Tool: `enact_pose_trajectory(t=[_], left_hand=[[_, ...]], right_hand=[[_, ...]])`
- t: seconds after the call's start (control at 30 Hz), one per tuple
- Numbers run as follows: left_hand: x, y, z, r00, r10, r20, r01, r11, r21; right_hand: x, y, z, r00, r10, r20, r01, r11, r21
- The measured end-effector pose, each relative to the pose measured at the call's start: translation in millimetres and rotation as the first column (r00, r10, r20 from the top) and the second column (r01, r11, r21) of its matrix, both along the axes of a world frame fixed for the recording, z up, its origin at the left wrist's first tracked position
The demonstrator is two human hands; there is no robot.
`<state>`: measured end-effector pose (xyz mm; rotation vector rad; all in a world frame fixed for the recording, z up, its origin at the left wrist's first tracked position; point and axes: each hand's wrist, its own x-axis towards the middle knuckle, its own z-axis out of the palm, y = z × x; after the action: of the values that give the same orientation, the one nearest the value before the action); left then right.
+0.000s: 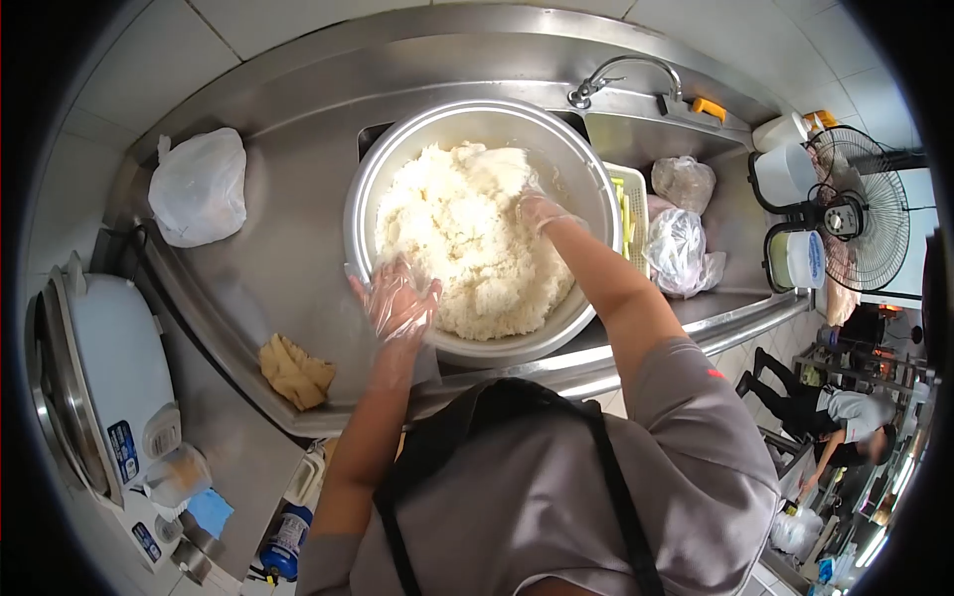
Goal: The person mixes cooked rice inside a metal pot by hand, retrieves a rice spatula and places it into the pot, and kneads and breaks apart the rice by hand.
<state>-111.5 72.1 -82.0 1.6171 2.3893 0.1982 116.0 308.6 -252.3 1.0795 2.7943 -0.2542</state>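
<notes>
Lg. metal bowl [586, 199] w/ white, clumpy rice [457, 248]; L hand [400, 303] splayed, R hand [541, 210] at rice, finger grip unclear.

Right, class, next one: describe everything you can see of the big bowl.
The big bowl is round, wide and silver-grey, apparently metal, with a thick rim and smooth inner wall. It sits upright at the steel sink, holding a large heap of white rice. The right hand reaches inside; the left hand crosses the near-left rim, though contact is unclear. Its base is hidden.
</notes>
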Motion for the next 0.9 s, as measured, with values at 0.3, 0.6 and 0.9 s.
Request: enact_pose_trajectory(t=[0.3,0.6,0.9], left_hand=[[4.3,0.8,5.9,1.0,0.029,0.011,-0.029,1.0,-0.001],[11.7,-2.8,21.8,0.988,-0.144,-0.06,0.117,0.94,-0.32],[32.9,3.4,-13.2,0.993,-0.116,0.016,0.115,0.948,-0.297]], right_hand=[[-39.6,-86.4,98.5,0.991,-0.046,0.123,0.097,0.889,-0.447],[-14.5,-139.8,163.4,0.92,0.315,0.232,-0.219,0.907,-0.36],[42.4,-58.6,154.0,0.686,0.405,0.605,-0.411,0.901,-0.137]])
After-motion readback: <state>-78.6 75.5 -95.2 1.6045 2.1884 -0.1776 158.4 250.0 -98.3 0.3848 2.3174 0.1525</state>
